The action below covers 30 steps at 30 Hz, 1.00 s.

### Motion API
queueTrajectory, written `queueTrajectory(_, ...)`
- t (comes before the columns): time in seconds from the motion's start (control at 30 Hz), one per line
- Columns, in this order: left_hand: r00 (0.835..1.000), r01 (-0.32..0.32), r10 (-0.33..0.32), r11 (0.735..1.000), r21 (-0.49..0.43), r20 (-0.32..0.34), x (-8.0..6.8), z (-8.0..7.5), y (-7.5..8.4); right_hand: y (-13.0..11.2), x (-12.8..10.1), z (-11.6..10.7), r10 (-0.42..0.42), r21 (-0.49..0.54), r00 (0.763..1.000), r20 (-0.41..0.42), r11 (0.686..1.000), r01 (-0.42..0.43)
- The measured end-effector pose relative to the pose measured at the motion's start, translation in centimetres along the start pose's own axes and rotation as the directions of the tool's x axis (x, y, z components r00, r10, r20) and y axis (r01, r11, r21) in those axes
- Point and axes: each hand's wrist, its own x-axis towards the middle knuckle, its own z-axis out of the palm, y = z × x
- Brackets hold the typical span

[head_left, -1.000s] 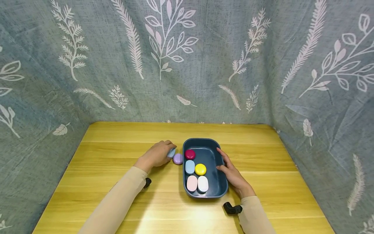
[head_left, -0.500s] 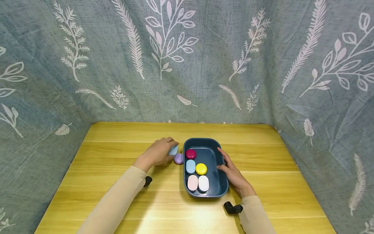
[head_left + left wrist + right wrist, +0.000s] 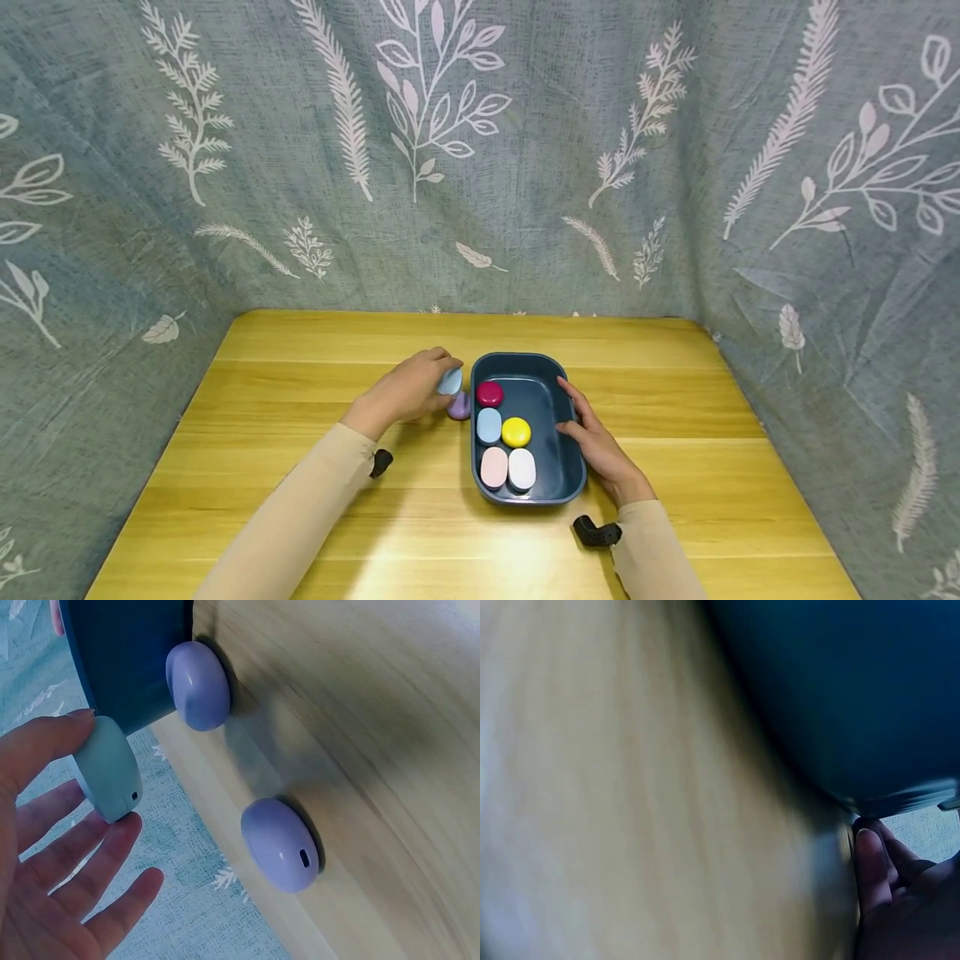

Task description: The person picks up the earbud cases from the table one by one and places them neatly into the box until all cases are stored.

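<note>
Pale-blue case is pinched in the left hand, lifted off the bench, just left of the bin; its long axis stands upright. Right hand rests flat on the bin's right wall.

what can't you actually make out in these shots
- Head view: the left hand covers most of the pale blue case and part of the purple case by the tray. The second purple case shows only in the left wrist view.
- Right wrist view: blurred; only fingertips of the right hand show under the tray rim, so its grip there is unclear.
- Left wrist view: the frame edge cuts off the tray; its contents are hidden.
</note>
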Motion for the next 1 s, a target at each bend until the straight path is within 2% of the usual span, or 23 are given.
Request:
queueTrajectory(0.47, 1.000, 0.012, -0.012, 1.000, -0.012, 0.002, 0.4, -0.7, 0.9, -0.1, 0.0, -0.1, -0.006, 0.003, 1.000, 0.009, 1.000, 0.005)
queueTrajectory(1.0, 1.000, -0.024, 0.024, 0.999, -0.034, -0.008, 1.1, -0.7, 2.2, -0.1, -0.1, 0.1, 0.002, -0.005, 1.000, -0.006, 1.000, -0.002)
